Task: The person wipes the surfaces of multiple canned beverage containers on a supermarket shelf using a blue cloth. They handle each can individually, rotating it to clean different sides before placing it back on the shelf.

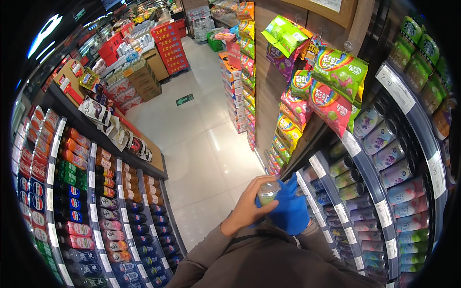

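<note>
My left hand [252, 201] is closed around a drink can [268, 193] with a clear lid and a pale green body, held upright in front of my torso. Right beside it, a blue cloth [290, 212] covers my right hand, so that its fingers are hidden; only the wrist [310, 224] shows below the cloth. The cloth touches or lies very near the can's right side. Whether my right hand grips the cloth or the can beneath it, I cannot tell.
Shelves of canned drinks [385, 158] curve along the right. Skittles bags [340, 73] hang on a wooden wall. Shelves of bottled drinks [75, 205] stand on the left below a ledge with snack bags [95, 109]. A tiled aisle [201, 144] runs between them towards stacked red cartons [171, 48].
</note>
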### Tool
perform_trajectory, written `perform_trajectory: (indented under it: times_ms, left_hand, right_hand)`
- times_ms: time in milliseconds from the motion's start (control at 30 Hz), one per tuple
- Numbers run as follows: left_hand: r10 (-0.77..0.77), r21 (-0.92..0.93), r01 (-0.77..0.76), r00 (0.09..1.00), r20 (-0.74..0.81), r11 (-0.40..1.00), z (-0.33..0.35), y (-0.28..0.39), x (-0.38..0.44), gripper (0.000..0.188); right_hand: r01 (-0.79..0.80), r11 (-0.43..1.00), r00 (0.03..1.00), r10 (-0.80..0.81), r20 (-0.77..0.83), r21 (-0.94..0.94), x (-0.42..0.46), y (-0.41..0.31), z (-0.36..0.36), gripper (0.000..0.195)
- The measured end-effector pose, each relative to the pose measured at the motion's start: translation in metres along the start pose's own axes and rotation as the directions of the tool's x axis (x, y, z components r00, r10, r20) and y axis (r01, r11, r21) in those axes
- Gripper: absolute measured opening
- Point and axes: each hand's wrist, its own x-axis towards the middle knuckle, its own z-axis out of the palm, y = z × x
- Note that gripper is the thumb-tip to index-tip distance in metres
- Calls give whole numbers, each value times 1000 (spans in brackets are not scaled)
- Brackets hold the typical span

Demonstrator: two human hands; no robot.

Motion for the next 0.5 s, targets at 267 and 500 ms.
perform_trajectory:
  times_ms: [267,500]
  left_hand:
    - [-59,-187,73,995,78,980,5,-11,5,52]
    - [160,49,-163,986,56,985,0,-26,13,59]
  right_hand:
    - [-176,923,984,171,-44,-342,24,-22,-6,37]
    - [-313,950,948,313,-54,-3,18,-27,3,40]
